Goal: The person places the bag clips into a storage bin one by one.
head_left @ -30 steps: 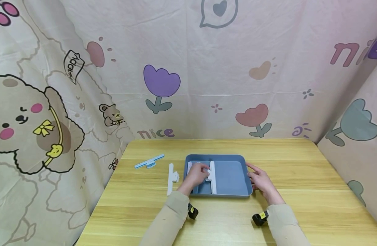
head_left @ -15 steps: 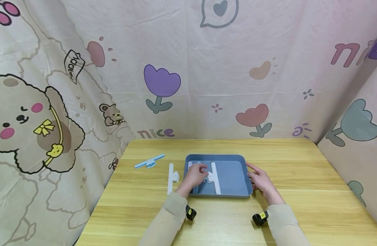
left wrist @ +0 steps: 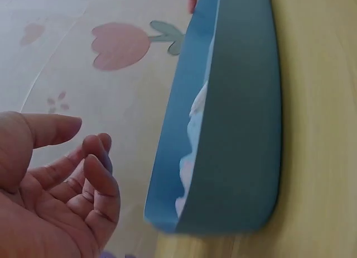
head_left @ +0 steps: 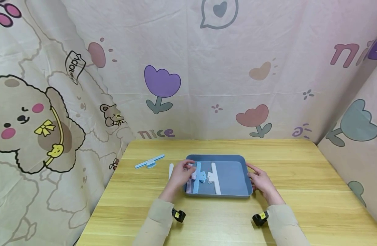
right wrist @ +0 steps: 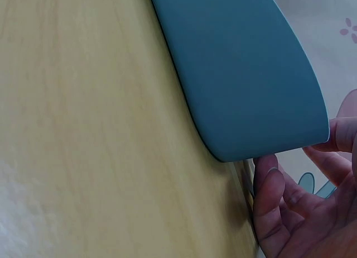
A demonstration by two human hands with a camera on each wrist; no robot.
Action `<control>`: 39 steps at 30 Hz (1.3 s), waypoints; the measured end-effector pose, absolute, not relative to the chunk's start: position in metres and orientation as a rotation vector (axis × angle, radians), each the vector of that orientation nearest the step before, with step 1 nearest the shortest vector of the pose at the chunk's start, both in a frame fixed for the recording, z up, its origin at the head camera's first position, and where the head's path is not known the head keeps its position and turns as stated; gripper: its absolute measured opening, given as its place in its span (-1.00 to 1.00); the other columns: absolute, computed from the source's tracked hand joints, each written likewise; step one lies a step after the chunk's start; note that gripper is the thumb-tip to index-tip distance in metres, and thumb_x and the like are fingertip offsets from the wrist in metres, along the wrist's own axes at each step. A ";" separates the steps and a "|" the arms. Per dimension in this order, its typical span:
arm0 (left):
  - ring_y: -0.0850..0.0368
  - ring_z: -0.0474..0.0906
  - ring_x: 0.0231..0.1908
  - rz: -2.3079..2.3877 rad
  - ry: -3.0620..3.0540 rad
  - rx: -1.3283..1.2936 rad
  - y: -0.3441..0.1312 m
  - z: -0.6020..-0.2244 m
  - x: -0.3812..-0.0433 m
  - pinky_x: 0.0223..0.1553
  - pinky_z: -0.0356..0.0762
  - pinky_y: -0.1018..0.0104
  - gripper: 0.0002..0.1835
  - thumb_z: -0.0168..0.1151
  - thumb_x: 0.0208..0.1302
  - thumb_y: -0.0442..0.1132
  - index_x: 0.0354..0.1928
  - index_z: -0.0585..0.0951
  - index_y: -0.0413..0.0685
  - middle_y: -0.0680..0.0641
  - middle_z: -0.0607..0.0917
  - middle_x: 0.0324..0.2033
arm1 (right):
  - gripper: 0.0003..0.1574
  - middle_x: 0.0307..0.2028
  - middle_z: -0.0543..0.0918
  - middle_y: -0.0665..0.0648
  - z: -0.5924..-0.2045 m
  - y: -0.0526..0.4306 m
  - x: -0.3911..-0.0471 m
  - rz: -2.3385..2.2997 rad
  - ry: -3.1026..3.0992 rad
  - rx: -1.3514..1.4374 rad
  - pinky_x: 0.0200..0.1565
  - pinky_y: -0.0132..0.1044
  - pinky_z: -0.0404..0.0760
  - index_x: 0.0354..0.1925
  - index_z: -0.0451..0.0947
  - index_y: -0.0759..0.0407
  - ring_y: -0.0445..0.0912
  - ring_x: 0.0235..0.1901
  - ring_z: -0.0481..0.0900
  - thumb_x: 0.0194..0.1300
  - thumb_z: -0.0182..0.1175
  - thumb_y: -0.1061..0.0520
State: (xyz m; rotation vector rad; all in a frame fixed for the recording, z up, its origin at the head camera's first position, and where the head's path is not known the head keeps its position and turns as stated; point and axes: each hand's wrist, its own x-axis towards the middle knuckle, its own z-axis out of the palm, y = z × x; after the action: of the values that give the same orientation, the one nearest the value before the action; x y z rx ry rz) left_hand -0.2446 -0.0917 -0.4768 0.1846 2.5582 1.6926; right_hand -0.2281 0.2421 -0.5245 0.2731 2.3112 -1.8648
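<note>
My left hand [head_left: 179, 176] hovers over the left edge of a blue-grey tray [head_left: 233, 177], its fingers loosely bent and nothing between them, as the left wrist view also shows. Inside the tray lie a white long-bar clip [head_left: 216, 181], a light blue one [head_left: 197, 181] and a pale pinkish one [head_left: 189, 187], the last partly behind my fingers. My right hand [head_left: 263, 181] holds the tray's right side. In the right wrist view its thumb is at the rim and the other fingertips [right wrist: 265, 168] are against the outside wall.
Left of the tray, a white long-bar clip [head_left: 171, 167] lies on the wooden table [head_left: 225, 218], mostly hidden by my left hand. Farther left is a light blue clip [head_left: 150, 162] with ruler marks. A printed curtain [head_left: 204, 112] hangs behind the table.
My left hand let go of the white clip in the tray, which tilted slightly, then drew back left, uncovering the light blue clip. The right hand stays put.
</note>
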 end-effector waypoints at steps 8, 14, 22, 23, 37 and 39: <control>0.07 0.56 -0.54 2.085 2.433 -0.100 -0.126 -0.482 -0.248 -0.60 0.49 0.39 -0.62 0.18 0.31 -0.41 0.17 0.50 -0.31 -0.13 0.60 -0.30 | -0.30 -0.10 0.58 0.33 -0.525 0.242 -0.229 -1.860 2.306 0.289 -0.51 -0.25 0.58 0.49 0.16 0.12 -0.06 -0.42 0.61 0.43 -0.02 0.25; 0.14 0.55 -0.51 2.248 2.410 -0.316 -0.149 -0.488 -0.249 -0.56 0.48 0.43 -0.61 0.15 0.36 -0.38 0.21 0.47 -0.22 -0.20 0.60 -0.19 | -0.30 -0.14 0.57 0.29 -0.526 0.243 -0.230 -1.860 2.305 0.300 -0.52 -0.26 0.57 0.48 0.17 0.11 -0.07 -0.44 0.60 0.42 -0.02 0.25; -0.05 0.64 -0.31 2.311 2.338 -0.453 -0.174 -0.504 -0.251 -0.44 0.57 0.29 -0.51 0.09 0.42 -0.35 0.36 0.31 -0.21 -0.23 0.53 -0.06 | -0.29 -0.12 0.57 0.31 -0.528 0.245 -0.231 -1.858 2.321 0.282 -0.53 -0.25 0.57 0.49 0.16 0.12 -0.06 -0.45 0.60 0.42 -0.01 0.25; -0.07 0.64 -0.28 2.313 2.316 -0.457 -0.176 -0.506 -0.252 -0.41 0.58 0.27 -0.48 0.09 0.42 -0.36 0.38 0.28 -0.21 -0.25 0.53 -0.04 | -0.29 -0.12 0.57 0.31 -0.528 0.245 -0.231 -1.858 2.322 0.282 -0.53 -0.25 0.57 0.49 0.16 0.12 -0.06 -0.45 0.59 0.42 -0.01 0.25; 0.11 0.63 -0.34 2.364 2.182 -0.482 -0.196 -0.517 -0.263 -0.45 0.52 0.41 -0.36 0.04 0.37 -0.41 0.45 0.11 -0.32 -0.40 0.40 0.21 | -0.29 -0.11 0.59 0.32 -0.526 0.243 -0.230 -1.868 2.313 0.289 -0.53 -0.26 0.58 0.47 0.18 0.14 -0.07 -0.44 0.62 0.40 -0.01 0.26; 0.11 0.63 -0.31 2.348 2.161 -0.491 -0.197 -0.517 -0.266 -0.44 0.51 0.43 -0.35 0.02 0.37 -0.42 0.46 0.09 -0.30 -0.38 0.38 0.25 | -0.29 -0.10 0.58 0.32 -0.526 0.242 -0.230 -1.864 2.316 0.288 -0.53 -0.26 0.57 0.48 0.18 0.14 -0.06 -0.43 0.61 0.40 -0.01 0.26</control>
State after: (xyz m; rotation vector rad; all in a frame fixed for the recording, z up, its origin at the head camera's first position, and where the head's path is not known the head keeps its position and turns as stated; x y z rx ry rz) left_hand -0.2658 -0.1975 -0.5167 -0.4912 2.1608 2.3476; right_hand -0.2295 0.2423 -0.5257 0.2881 2.3163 -1.8638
